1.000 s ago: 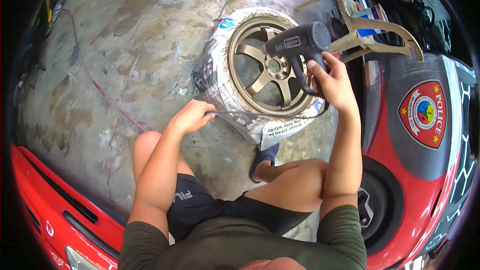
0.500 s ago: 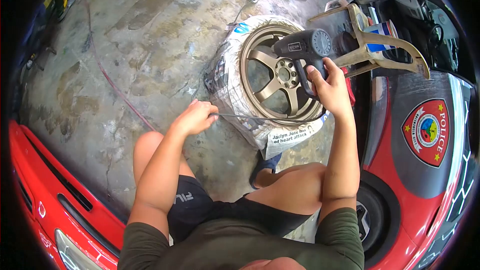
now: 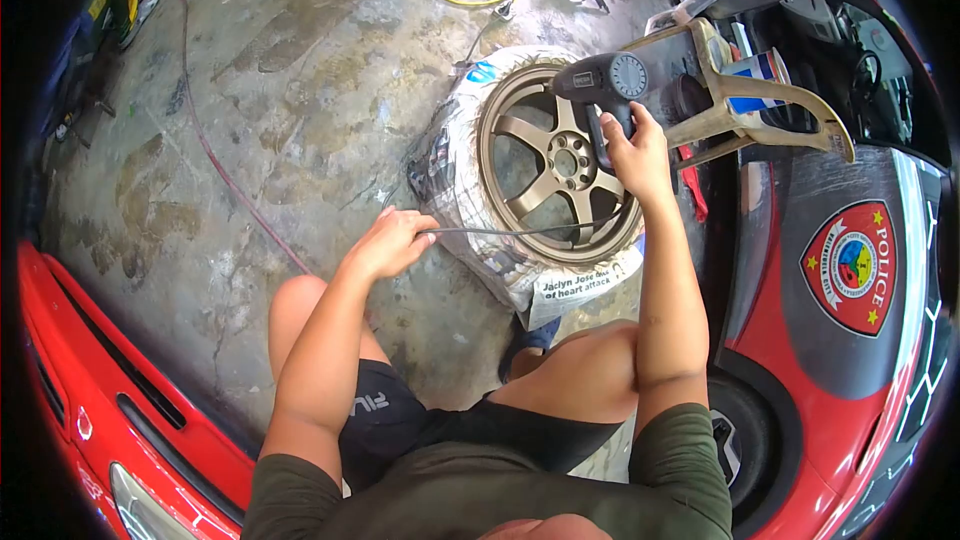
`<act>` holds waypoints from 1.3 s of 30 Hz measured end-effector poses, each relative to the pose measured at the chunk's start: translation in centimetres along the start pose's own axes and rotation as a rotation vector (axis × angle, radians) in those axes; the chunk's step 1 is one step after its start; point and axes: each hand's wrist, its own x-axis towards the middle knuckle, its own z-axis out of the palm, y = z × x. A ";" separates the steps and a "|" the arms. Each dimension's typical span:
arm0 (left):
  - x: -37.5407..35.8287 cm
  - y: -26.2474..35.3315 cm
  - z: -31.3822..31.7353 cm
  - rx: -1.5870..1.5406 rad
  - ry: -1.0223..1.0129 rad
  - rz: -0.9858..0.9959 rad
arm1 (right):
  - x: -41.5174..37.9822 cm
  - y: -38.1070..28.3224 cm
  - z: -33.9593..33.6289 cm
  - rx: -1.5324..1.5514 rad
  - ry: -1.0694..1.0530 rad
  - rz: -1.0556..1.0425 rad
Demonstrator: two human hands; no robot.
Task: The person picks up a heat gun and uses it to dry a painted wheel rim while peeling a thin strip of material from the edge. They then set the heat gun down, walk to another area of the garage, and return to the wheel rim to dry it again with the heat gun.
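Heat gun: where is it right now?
Head view, upper right of centre: the heat gun is in the right hand, overlapping the bronze wheel's upper right edge, left of the tan chair.

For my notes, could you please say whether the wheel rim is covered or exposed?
Exposed: the rim shows bronze spokes; printed paper surrounds it.

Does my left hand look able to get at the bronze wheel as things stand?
Likely yes: your left hand is near the bronze wheel, with only the paper wrapping between them, though it would probably have to release the cord first.
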 end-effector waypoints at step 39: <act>1.6 2.7 -0.2 -0.354 -0.020 0.103 | -2.5 4.2 -9.7 0.179 -0.051 0.334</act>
